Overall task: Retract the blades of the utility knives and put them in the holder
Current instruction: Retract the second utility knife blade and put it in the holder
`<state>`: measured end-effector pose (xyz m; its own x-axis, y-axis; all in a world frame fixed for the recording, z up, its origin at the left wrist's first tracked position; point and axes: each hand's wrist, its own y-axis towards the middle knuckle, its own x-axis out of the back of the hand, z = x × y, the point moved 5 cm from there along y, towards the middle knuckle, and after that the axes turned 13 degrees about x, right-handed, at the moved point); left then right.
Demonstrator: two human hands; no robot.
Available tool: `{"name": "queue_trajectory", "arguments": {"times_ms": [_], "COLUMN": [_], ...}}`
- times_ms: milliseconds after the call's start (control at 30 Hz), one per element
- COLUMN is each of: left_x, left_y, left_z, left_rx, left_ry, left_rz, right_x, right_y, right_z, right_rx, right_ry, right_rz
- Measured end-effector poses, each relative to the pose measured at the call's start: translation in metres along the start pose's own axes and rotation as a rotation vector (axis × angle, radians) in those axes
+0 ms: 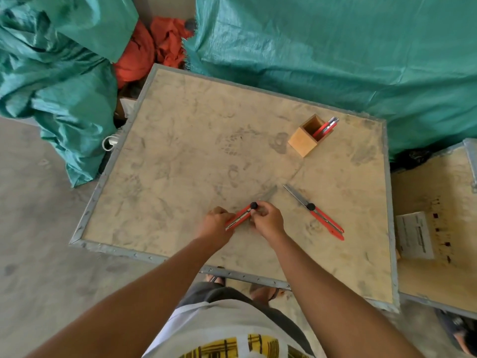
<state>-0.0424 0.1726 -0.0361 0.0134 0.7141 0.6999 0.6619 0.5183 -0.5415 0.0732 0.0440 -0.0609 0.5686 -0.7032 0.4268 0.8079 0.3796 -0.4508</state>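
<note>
A red utility knife [241, 216] with its blade out lies near the middle front of the wooden board [180, 151]. My left hand [216, 223] grips its red handle end. My right hand [267, 220] pinches the black knob by the blade. The blade [268, 193] points up and right, blurred. A second red utility knife [325, 220] lies to the right with its long blade [295, 193] extended, untouched. A square wooden holder [303, 143] stands at the back right with red knives [325, 127] standing in it.
The board has a grey metal rim [242, 276]. Green tarpaulin [335, 47] covers bulky shapes behind and to the left, with orange cloth [149, 50] between. Another board with a white paper label [415, 235] lies at the right. Sandalled feet [263, 291] show below the front edge.
</note>
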Motion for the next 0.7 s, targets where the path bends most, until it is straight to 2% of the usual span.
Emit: {"name": "queue_trajectory", "arguments": {"times_ms": [167, 400, 567, 700], "left_x": [0.002, 0.023, 0.043, 0.058], "left_y": [-0.010, -0.022, -0.030, -0.044], "left_z": [-0.001, -0.023, -0.056, -0.089], "left_rx": [-0.067, -0.140, -0.122, -0.173], "left_ry": [-0.105, -0.260, -0.346, -0.494], "left_rz": [-0.038, -0.030, 0.144, 0.172], "right_x": [0.010, 0.044, 0.090, 0.126], "right_y": [-0.013, -0.017, -0.014, -0.013], "right_z": [0.011, 0.045, 0.077, 0.103], "right_rx": [-0.033, 0.048, 0.131, 0.228], "right_ry": [0.187, 0.315, 0.302, 0.318], "right_rz": [-0.117, -0.109, -0.112, -0.067]}}
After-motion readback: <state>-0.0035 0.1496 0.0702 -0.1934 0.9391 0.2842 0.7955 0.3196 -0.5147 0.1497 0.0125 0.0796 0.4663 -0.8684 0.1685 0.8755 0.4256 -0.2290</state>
